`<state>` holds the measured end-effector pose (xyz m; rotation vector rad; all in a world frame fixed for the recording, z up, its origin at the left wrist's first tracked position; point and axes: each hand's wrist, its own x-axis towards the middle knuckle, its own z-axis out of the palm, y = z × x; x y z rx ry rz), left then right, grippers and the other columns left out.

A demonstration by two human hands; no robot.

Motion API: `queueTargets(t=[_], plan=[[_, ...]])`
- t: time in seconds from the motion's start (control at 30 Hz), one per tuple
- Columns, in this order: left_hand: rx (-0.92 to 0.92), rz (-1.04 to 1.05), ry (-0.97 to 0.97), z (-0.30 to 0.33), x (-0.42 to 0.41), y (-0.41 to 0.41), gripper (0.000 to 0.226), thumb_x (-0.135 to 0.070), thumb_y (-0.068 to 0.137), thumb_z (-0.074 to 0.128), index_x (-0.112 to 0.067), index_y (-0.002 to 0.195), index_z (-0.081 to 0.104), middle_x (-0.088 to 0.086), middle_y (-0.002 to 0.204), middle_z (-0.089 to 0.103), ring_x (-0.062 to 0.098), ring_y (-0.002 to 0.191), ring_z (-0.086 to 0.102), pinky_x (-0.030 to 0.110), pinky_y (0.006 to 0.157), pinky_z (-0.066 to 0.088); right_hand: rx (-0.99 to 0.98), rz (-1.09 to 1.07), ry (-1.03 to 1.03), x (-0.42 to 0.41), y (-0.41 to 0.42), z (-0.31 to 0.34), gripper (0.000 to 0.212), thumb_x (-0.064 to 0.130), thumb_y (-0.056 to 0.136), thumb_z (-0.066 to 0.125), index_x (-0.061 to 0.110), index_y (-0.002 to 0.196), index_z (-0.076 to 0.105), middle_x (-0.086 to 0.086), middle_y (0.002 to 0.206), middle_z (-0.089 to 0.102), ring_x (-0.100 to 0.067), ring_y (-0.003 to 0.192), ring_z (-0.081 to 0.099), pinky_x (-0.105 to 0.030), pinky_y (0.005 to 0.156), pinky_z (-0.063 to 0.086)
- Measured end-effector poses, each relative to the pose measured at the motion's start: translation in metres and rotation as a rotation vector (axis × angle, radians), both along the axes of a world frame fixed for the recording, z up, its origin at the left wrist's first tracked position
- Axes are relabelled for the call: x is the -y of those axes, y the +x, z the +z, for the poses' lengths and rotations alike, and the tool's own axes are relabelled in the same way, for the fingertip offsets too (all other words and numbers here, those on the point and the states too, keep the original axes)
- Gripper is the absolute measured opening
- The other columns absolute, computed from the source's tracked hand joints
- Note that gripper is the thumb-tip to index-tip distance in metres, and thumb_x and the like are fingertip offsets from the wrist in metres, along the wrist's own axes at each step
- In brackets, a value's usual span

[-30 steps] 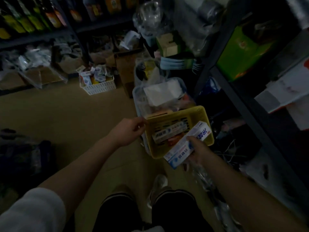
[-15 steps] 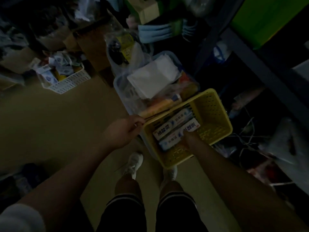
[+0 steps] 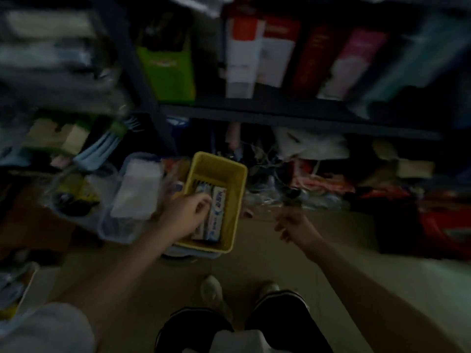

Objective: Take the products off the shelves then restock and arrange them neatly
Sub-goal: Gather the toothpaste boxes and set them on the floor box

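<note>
Dim, cluttered shelving (image 3: 293, 112) ahead, my left hand (image 3: 187, 216) curls into the yellow basket (image 3: 230, 179) over the toothpaste boxes (image 3: 212, 215), right hand (image 3: 293, 226) loosely curled, empty; a blind grab could tip that perched basket.

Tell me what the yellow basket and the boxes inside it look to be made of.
The yellow basket looks like moulded plastic with a matt finish: one even colour, rounded rim, slots in the wall. The boxes in it look like printed card, slightly glossy: flat faces, sharp edges, white with blue print. The picture is dim and blurred, so both are likely rather than sure.
</note>
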<state>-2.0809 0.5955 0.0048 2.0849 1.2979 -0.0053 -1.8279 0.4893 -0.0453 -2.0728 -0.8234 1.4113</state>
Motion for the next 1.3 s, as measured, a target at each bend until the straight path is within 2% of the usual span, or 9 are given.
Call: queueTargets(t=[0.17,0.4,0.6,0.8,0.93,1.03,1.17,1.23,1.3], plan=[[0.037,-0.351,0.018,0.021,0.026,0.126,0.022,-0.03,0.097,0.044,-0.029,0.116,0.055,-0.007,0.097,0.064,0.012,0.075,0.061,0.035,0.065,0.052,0.06,-0.336,-0.049,0.125,0.068,0.003,0.01,0.013,0.095,0.047,0.012,0.094,0.057,-0.005,0.078,0.061,-0.017,0.057,0.053,-0.025,0.052,0.04],[0.152,-0.793,0.07,0.043,0.141,0.3,0.024,-0.024,0.094,0.05,-0.021,0.116,0.059,-0.004,0.106,0.064,0.007,0.088,0.057,0.02,0.072,0.042,0.104,-0.721,-0.138,0.311,0.144,0.015,0.012,0.011,0.094,0.047,0.007,0.097,0.058,-0.008,0.08,0.061,-0.016,0.057,0.053,-0.025,0.052,0.04],[0.054,-1.094,0.116,0.021,0.223,0.402,0.027,-0.026,0.094,0.049,-0.021,0.119,0.057,-0.004,0.117,0.061,0.01,0.1,0.058,0.022,0.083,0.046,0.132,-0.961,-0.136,0.416,0.202,0.027,0.015,0.008,0.094,0.047,0.002,0.102,0.059,-0.011,0.085,0.062,-0.016,0.059,0.053,-0.026,0.053,0.041],[-0.027,-1.176,0.18,-0.006,0.254,0.499,0.027,-0.024,0.092,0.053,-0.019,0.118,0.059,0.0,0.114,0.064,0.015,0.099,0.061,0.028,0.082,0.047,0.148,-1.119,0.066,0.444,0.287,0.052,0.013,0.007,0.093,0.05,0.007,0.103,0.059,-0.007,0.085,0.063,-0.015,0.063,0.055,-0.025,0.059,0.044],[-0.153,-1.208,0.168,-0.021,0.262,0.581,0.027,-0.025,0.093,0.051,-0.02,0.118,0.057,0.0,0.113,0.065,0.015,0.097,0.061,0.031,0.082,0.05,0.183,-1.162,0.161,0.451,0.365,0.065,0.01,0.007,0.094,0.049,0.009,0.098,0.058,-0.003,0.076,0.06,-0.014,0.062,0.055,-0.021,0.057,0.045],[-0.196,-1.252,0.16,-0.027,0.267,0.662,0.027,-0.028,0.094,0.049,-0.025,0.12,0.054,-0.003,0.11,0.064,0.009,0.085,0.06,0.026,0.069,0.05,0.263,-1.162,0.166,0.46,0.437,0.072,0.01,0.007,0.092,0.051,0.01,0.096,0.06,-0.004,0.077,0.06,-0.014,0.061,0.056,-0.025,0.059,0.046],[-0.094,-1.302,0.142,-0.005,0.295,0.782,0.028,-0.028,0.094,0.049,-0.024,0.122,0.053,-0.002,0.117,0.061,0.012,0.096,0.059,0.023,0.071,0.046,0.329,-1.198,0.089,0.483,0.526,0.075,0.013,0.01,0.091,0.053,0.008,0.101,0.062,-0.008,0.089,0.063,-0.014,0.065,0.058,-0.022,0.06,0.046],[-0.013,-1.324,0.131,0.013,0.32,0.84,0.028,-0.028,0.094,0.05,-0.023,0.121,0.054,-0.002,0.112,0.063,0.013,0.094,0.06,0.023,0.071,0.047,0.331,-1.208,0.041,0.501,0.564,0.073,0.017,0.012,0.092,0.053,0.006,0.105,0.061,-0.01,0.096,0.064,-0.015,0.071,0.059,-0.019,0.06,0.046],[0.069,-1.357,0.114,0.03,0.348,0.894,0.025,-0.026,0.094,0.051,-0.022,0.118,0.057,-0.005,0.101,0.064,0.012,0.09,0.06,0.022,0.069,0.046,0.31,-1.243,-0.003,0.525,0.6,0.069,0.019,0.013,0.092,0.052,0.006,0.108,0.061,-0.009,0.098,0.065,-0.017,0.075,0.061,-0.024,0.066,0.049]])
